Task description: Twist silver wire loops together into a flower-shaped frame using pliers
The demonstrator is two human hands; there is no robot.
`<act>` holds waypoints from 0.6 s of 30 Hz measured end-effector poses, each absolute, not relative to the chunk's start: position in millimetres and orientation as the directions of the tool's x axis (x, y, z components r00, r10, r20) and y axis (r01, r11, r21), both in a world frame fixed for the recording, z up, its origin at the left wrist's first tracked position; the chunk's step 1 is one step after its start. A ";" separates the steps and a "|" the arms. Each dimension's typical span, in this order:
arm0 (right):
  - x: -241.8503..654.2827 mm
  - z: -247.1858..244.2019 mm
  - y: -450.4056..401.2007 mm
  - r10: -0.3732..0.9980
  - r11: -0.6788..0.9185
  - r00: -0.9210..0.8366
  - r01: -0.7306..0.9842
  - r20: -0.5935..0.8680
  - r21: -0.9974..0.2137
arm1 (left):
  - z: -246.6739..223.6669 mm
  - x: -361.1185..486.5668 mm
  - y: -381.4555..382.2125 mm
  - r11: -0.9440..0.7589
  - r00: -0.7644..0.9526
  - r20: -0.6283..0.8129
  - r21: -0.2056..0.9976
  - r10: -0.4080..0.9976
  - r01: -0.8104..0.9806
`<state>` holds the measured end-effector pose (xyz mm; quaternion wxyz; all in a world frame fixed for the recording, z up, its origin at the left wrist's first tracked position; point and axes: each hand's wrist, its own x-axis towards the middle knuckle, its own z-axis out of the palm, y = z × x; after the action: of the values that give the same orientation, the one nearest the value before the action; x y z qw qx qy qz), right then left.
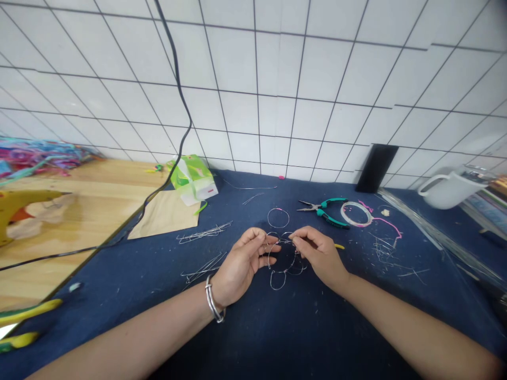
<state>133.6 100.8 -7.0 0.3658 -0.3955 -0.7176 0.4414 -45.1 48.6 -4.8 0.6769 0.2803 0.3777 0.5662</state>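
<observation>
"Why is the wire shape (284, 271) between two hands?"

"It's thin and bendy. The left hand (240, 264) pinches one side and the right hand (322, 258) pinches the other, maybe to keep it steady over the desk (253, 343)."

"Are the fingers in the way?"

"They hide some wire. A wire ring (278, 209) lies just past them, and the pliers (318, 208) sit near the right hand."

No text on anything here is readable.
</observation>
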 end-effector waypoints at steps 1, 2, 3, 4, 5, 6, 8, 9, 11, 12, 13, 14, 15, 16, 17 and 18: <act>133.6 -7.2 100.9 0.890 0.298 -0.420 0.246 0.176 -0.922 | -4.4 -44.9 48.4 0.198 0.071 -0.191 0.808 0.979 -0.555; 133.6 -7.4 101.0 0.890 0.299 -0.420 0.246 0.176 -0.922 | -4.1 -44.7 48.2 0.193 0.067 -0.188 0.808 0.980 -0.557; 133.5 -7.5 101.0 0.890 0.298 -0.420 0.246 0.176 -0.922 | -3.9 -44.6 48.0 0.187 0.062 -0.184 0.806 0.981 -0.561; 133.4 -7.7 101.0 0.890 0.296 -0.421 0.243 0.175 -0.924 | -3.8 -44.5 48.0 0.179 0.056 -0.180 0.804 0.982 -0.567; 133.2 -7.7 101.0 0.890 0.295 -0.421 0.240 0.174 -0.925 | -3.9 -44.5 48.1 0.172 0.050 -0.175 0.799 0.983 -0.576; 133.0 -7.7 100.9 0.890 0.294 -0.421 0.237 0.174 -0.926 | -4.2 -44.6 48.2 0.165 0.046 -0.171 0.794 0.984 -0.585; 132.6 -7.7 100.8 0.890 0.289 -0.423 0.233 0.171 -0.928 | -5.0 -44.8 48.7 0.157 0.042 -0.165 0.782 0.985 -0.603; 132.5 -7.7 100.8 0.891 0.287 -0.422 0.233 0.169 -0.929 | -5.5 -44.9 49.0 0.155 0.041 -0.164 0.777 0.986 -0.610; 132.3 -7.9 100.8 0.893 0.282 -0.420 0.234 0.164 -0.931 | -6.2 -45.3 49.5 0.152 0.040 -0.162 0.771 0.986 -0.619; 132.3 -8.1 100.8 0.894 0.279 -0.418 0.234 0.163 -0.931 | -6.4 -45.4 49.7 0.150 0.041 -0.160 0.769 0.986 -0.621; 132.3 -8.3 100.9 0.894 0.278 -0.418 0.235 0.162 -0.931 | -6.6 -45.5 49.8 0.147 0.041 -0.156 0.769 0.987 -0.622; 132.3 -8.5 101.0 0.894 0.277 -0.418 0.235 0.161 -0.932 | -6.7 -45.7 49.8 0.144 0.041 -0.151 0.770 0.988 -0.621; 132.4 -8.6 101.1 0.893 0.277 -0.420 0.235 0.159 -0.932 | -6.7 -45.8 49.8 0.141 0.041 -0.147 0.774 0.988 -0.618; 132.5 -8.7 101.3 0.893 0.275 -0.422 0.237 0.157 -0.932 | -6.8 -45.8 49.6 0.139 0.042 -0.144 0.779 0.989 -0.611; 132.6 -8.6 101.4 0.893 0.275 -0.422 0.238 0.156 -0.932 | -6.9 -45.9 49.5 0.138 0.042 -0.141 0.787 0.989 -0.602; 132.8 -8.5 101.5 0.893 0.275 -0.423 0.239 0.155 -0.931 | -7.1 -45.9 49.3 0.136 0.041 -0.139 0.795 0.989 -0.592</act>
<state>132.8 101.5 -8.5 0.3612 -0.3973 -0.7120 0.4524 -45.9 49.3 -7.1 0.6648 0.2800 0.3551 0.5946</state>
